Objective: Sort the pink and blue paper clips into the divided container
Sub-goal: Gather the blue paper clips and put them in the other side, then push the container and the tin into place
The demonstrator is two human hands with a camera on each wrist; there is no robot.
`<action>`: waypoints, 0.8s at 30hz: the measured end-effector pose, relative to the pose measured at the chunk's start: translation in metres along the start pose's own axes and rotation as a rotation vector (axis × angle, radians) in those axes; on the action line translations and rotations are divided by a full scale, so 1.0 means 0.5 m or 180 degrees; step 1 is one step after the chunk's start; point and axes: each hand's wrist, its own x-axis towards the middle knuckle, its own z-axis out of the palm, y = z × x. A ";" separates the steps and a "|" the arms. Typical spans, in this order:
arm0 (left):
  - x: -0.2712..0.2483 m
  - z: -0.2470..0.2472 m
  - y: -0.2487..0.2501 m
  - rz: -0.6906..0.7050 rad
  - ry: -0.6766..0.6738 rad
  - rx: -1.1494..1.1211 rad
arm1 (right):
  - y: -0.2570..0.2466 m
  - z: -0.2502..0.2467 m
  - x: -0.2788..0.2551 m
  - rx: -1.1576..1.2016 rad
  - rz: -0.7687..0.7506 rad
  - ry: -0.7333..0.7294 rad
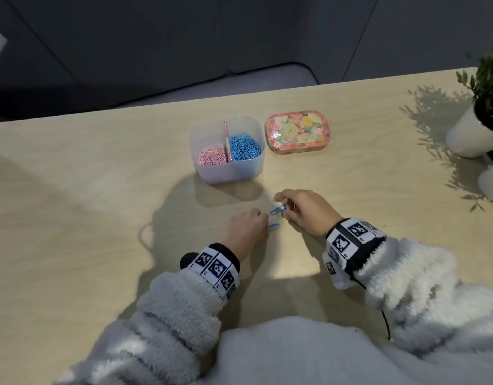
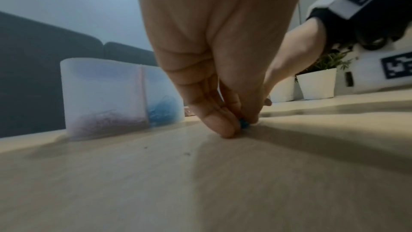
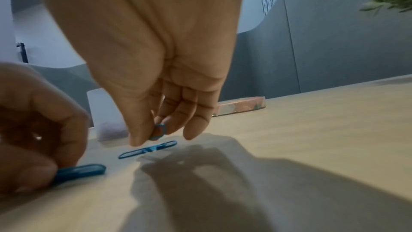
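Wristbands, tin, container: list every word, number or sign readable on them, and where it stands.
No legible text in any view.
Left wristband: square black-and-white coded markers; tiny characters beside them too small to read.
Right wristband: the same.
Tin: floral print, no words.
Container: unmarked.

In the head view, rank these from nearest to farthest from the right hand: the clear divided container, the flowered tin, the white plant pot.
From the right hand, in the head view:
1. Clear divided plastic container, just beyond the hand and a little to its left.
2. Flowered rectangular tin, farther back, right of the container.
3. White plant pot, far right near the table's edge.
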 end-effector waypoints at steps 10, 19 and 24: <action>0.009 -0.093 -0.045 0.0010 0.1228 -0.0969 | -0.001 0.004 0.009 -0.0211 0.0215 -0.0122; 0.099 -0.204 -0.074 -0.0880 0.2027 -0.1963 | 0.000 0.027 0.013 0.0184 0.0930 0.0032; 0.090 -0.169 -0.119 -0.0883 0.2713 -0.1161 | -0.009 0.026 0.005 -0.0150 0.0634 0.0078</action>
